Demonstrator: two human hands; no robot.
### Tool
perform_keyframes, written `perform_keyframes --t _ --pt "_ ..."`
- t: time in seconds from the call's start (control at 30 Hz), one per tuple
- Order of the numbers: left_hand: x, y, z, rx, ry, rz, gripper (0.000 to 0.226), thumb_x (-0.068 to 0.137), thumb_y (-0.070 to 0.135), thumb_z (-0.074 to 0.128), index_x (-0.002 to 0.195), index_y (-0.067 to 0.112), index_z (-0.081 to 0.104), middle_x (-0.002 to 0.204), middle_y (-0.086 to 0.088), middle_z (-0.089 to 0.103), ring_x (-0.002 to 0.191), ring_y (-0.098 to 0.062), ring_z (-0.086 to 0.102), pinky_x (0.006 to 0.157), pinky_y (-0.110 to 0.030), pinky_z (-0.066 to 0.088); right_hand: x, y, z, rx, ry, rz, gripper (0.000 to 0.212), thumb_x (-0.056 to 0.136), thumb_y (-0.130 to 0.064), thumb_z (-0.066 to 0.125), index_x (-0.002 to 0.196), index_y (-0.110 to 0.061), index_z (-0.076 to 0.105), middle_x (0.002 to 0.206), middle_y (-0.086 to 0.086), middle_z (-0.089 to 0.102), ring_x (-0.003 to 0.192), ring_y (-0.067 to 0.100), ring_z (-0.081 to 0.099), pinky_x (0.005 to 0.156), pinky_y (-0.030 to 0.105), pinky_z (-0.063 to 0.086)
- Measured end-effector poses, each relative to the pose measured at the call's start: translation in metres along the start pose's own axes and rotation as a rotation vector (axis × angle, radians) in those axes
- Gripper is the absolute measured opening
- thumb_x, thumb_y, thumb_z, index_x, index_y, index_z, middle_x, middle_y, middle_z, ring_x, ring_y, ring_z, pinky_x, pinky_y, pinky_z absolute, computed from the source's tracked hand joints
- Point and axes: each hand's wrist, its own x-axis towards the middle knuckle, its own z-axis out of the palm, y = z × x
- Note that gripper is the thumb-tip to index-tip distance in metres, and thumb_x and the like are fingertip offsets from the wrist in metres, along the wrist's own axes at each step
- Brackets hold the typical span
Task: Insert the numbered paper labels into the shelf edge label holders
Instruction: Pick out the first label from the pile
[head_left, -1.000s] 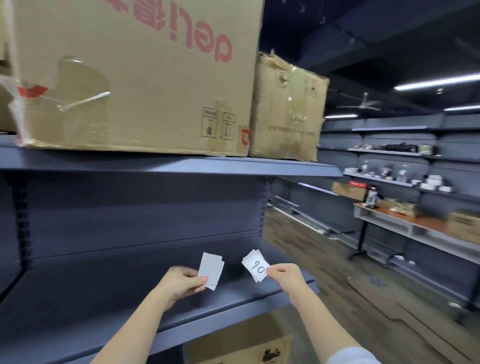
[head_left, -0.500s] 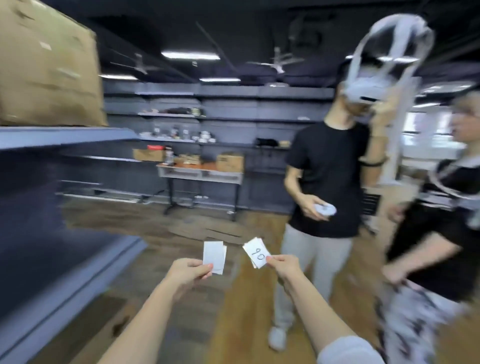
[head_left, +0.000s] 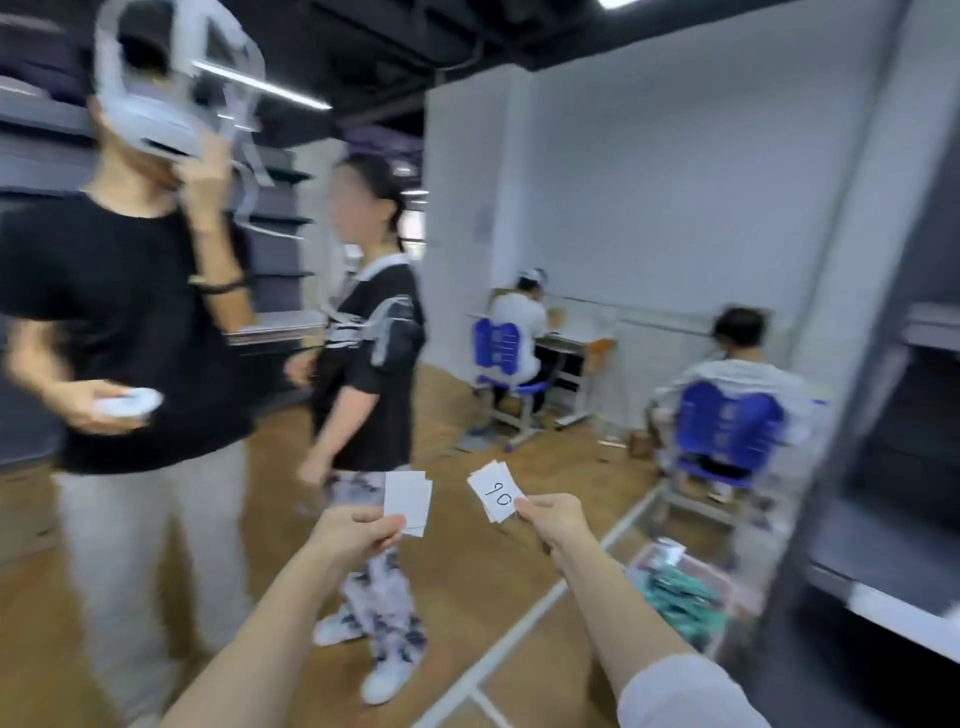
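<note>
My left hand (head_left: 358, 535) pinches a small stack of white paper labels (head_left: 408, 501) whose blank side faces me. My right hand (head_left: 553, 517) pinches another few labels (head_left: 496, 491); the top one reads "90". Both hands are held out in front of me at chest height, about a hand's width apart. A dark grey shelf unit (head_left: 893, 525) stands at the right edge, with a pale strip (head_left: 898, 616) along the front edge of its lower shelf. The view is blurred.
Two people stand close on the left: one in a black shirt (head_left: 130, 322) lifting a white headset (head_left: 156, 104), one in a black top (head_left: 374, 364). Two people sit on blue chairs (head_left: 727, 431) at desks by the white wall. A basket (head_left: 680, 587) sits on the wooden floor.
My view has swung right, away from the grey shelves with cardboard boxes, past the standing people toward the white wall and seated people. Both hands keep the same hold on the labels.
</note>
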Motion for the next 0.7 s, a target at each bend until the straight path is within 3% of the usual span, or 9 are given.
perform_keyframes --t 0.1,0.13,0.23,0.3,0.37,0.47,0.6,0.63,0.7 --pt "0.015 -0.001 0.106 0.029 -0.232 -0.010 0.038 0.082 0.000 0.066 0.045 0.008 0.069 0.049 0.001 0.063 0.055 -0.013 0.052 0.058 -0.018 0.044 0.001 0.016 -0.106 -0.038 0.202 0.018 0.024 0.085 -0.006 0.058 0.103 0.007 0.067 0.023 -0.013 0.045 0.015 0.000 0.033 0.025 0.006 0.021" --pt "0.015 -0.002 0.140 0.035 -0.304 -0.010 0.036 0.082 0.001 0.066 0.046 0.008 0.070 0.052 -0.002 0.063 0.055 -0.013 0.052 0.057 -0.018 0.044 -0.003 0.023 -0.138 -0.051 0.273 0.024 0.023 0.085 -0.006 0.058 0.102 0.006 0.068 0.024 -0.011 0.046 0.015 0.001 0.032 0.026 0.007 0.023" --pt "0.004 -0.001 0.234 0.066 -0.509 -0.015 0.033 0.084 -0.002 0.063 0.051 0.004 0.065 0.043 0.001 0.059 0.042 -0.007 0.051 0.050 -0.017 0.040 -0.023 0.044 -0.221 -0.025 0.447 0.067 0.017 0.085 -0.008 0.059 0.094 0.000 0.070 0.059 0.006 0.058 0.027 -0.004 0.041 0.037 0.011 0.033" --pt "-0.011 0.000 0.286 0.053 -0.626 -0.038 0.029 0.085 -0.007 0.058 0.057 -0.001 0.061 0.041 0.000 0.059 0.032 -0.001 0.052 0.039 -0.012 0.044 -0.047 0.057 -0.263 -0.041 0.545 0.099 0.017 0.086 -0.012 0.057 0.075 -0.002 0.068 0.059 0.004 0.046 0.019 0.001 0.032 0.035 0.013 0.023" --pt "-0.024 -0.001 0.327 0.022 -0.711 -0.072 0.023 0.085 -0.012 0.054 0.063 -0.007 0.058 0.053 -0.006 0.061 0.032 0.000 0.056 0.036 -0.008 0.046 -0.073 0.071 -0.297 0.003 0.661 0.124 0.021 0.086 -0.009 0.056 0.068 0.000 0.062 0.055 0.002 0.035 0.017 0.007 0.023 0.032 0.012 0.016" --pt "-0.047 -0.009 0.372 0.036 -0.823 -0.111 0.010 0.085 -0.013 0.054 0.076 -0.013 0.059 0.044 -0.001 0.065 0.035 -0.001 0.060 0.039 -0.007 0.049 -0.121 0.086 -0.332 0.083 0.815 0.188 0.021 0.085 -0.002 0.056 0.092 0.016 0.064 0.058 0.005 0.041 0.017 0.005 0.018 0.028 0.010 0.015" --pt "-0.083 -0.019 0.408 0.063 -0.945 -0.105 0.006 0.084 -0.008 0.059 0.089 -0.011 0.062 0.042 0.003 0.066 0.037 0.000 0.061 0.038 -0.006 0.047 -0.162 0.095 -0.356 0.124 0.931 0.250 0.025 0.084 -0.003 0.056 0.102 0.011 0.064 0.070 0.010 0.047 0.024 0.005 0.019 0.028 0.010 0.015" --pt "-0.092 -0.020 0.413 0.067 -0.960 -0.107 0.004 0.084 -0.008 0.060 0.086 -0.010 0.062 0.040 0.003 0.065 0.036 0.000 0.060 0.038 -0.006 0.047 -0.169 0.096 -0.357 0.132 0.950 0.271 0.022 0.083 -0.003 0.055 0.096 0.009 0.067 0.064 0.008 0.047 0.023 0.006 0.017 0.029 0.009 0.014" --pt "-0.103 -0.021 0.420 0.066 -0.982 -0.115 0.004 0.083 -0.008 0.062 0.079 -0.007 0.062 0.039 0.004 0.064 0.036 0.000 0.061 0.038 -0.006 0.048 -0.181 0.095 -0.359 0.120 0.964 0.319 0.022 0.081 -0.002 0.051 0.063 -0.004 0.064 0.037 -0.002 0.038 0.019 0.006 0.011 0.029 0.008 0.012"
